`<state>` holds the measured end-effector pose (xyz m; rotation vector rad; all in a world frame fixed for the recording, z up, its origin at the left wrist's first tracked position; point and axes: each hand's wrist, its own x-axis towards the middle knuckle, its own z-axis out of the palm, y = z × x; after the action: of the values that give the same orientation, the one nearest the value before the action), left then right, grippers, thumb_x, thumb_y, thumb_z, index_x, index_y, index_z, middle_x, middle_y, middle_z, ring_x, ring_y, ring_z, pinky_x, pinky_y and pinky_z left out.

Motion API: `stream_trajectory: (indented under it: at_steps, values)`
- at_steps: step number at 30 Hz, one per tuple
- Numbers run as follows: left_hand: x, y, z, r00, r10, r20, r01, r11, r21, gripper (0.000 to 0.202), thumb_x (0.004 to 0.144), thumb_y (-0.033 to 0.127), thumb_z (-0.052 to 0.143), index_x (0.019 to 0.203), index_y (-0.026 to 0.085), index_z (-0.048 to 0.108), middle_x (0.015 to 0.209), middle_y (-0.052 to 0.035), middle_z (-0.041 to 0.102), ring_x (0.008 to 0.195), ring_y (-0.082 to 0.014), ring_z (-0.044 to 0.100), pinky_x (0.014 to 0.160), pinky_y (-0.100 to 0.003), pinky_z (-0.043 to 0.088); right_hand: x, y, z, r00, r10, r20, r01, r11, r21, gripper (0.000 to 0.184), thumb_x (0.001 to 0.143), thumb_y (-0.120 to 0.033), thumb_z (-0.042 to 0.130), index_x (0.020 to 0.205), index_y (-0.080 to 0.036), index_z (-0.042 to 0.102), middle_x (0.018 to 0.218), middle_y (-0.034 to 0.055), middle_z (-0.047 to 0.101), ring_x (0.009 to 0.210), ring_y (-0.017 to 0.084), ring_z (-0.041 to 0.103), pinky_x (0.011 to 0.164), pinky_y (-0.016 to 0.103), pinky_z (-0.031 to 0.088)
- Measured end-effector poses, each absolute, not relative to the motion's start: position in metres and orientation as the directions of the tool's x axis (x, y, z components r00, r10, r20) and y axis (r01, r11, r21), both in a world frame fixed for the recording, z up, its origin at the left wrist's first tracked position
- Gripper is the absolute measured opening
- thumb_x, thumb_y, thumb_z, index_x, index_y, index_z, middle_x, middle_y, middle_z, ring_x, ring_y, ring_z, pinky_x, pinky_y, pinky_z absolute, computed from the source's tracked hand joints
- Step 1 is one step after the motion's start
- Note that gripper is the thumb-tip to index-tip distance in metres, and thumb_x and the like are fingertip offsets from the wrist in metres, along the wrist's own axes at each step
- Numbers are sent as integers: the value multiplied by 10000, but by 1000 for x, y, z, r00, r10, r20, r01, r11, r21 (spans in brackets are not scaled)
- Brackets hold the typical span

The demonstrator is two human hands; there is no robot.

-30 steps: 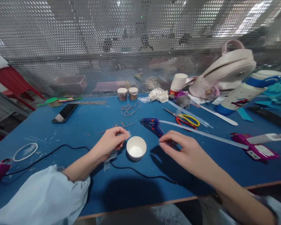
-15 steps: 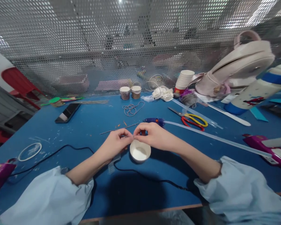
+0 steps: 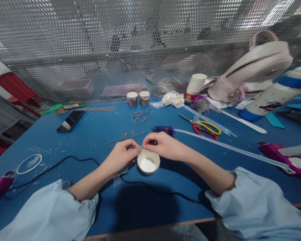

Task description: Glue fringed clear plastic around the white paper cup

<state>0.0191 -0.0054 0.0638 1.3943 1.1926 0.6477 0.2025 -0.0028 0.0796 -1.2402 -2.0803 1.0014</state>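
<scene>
A shallow white paper cup [image 3: 147,164] stands upright on the blue table, just under my fingertips. My left hand [image 3: 123,154] is closed in a pinch at the cup's far rim. Thumb against fingers, my right hand [image 3: 164,145] pinches at the same spot, almost touching the left. Whatever is between the fingertips is too small to make out. Behind the hands lie a thin grey twisted strand [image 3: 125,137] and a dark blue glue gun [image 3: 163,129] with a long clear glue stick [image 3: 215,144]. A black cord [image 3: 160,189] runs in front of the cup.
Scissors [image 3: 205,129] with red and yellow handles lie to the right. Grey string [image 3: 138,117], two small cups [image 3: 132,99], and stacked paper cups [image 3: 196,84] are farther back. A phone [image 3: 70,121] and white ring [image 3: 29,164] lie left. A bag [image 3: 256,68] and bottle [image 3: 273,97] stand right.
The whole view has shifted slightly, moving things a little to the left. Both hands keep their pinch at the cup's rim, with a slightly wider gap between the fingertips.
</scene>
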Motion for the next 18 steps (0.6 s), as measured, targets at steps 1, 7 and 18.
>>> stream_trajectory:
  at_steps: [1, 7, 18]
  values:
    - [19, -6, 63, 333, 911, -244, 293, 146, 945, 115, 717, 281, 613, 718, 166, 604, 537, 38, 500, 436, -65, 421, 393, -176, 278, 202, -3, 80, -447, 893, 55, 516, 308, -799, 121, 811, -98, 545, 780, -139, 656, 780, 11, 657, 731, 122, 581, 671, 230, 430]
    - [17, -6, 58, 318, 922, -222, 307, 121, 944, 103, 724, 270, 600, 731, 167, 595, 545, 40, 500, 432, -63, 389, 401, -183, 261, 199, -4, 79, -437, 897, 69, 559, 331, -761, 123, 797, -83, 555, 782, -135, 666, 803, 27, 668, 746, 133, 594, 687, 243, 433]
    - [18, -6, 50, 295, 948, -119, 335, 14, 942, 83, 679, 237, 606, 702, 158, 599, 648, 18, 563, 525, -78, 406, 489, -202, 302, 199, -3, 70, -461, 868, 183, 586, 453, -672, 112, 802, -87, 574, 766, -157, 654, 774, 9, 668, 712, 125, 583, 682, 242, 413]
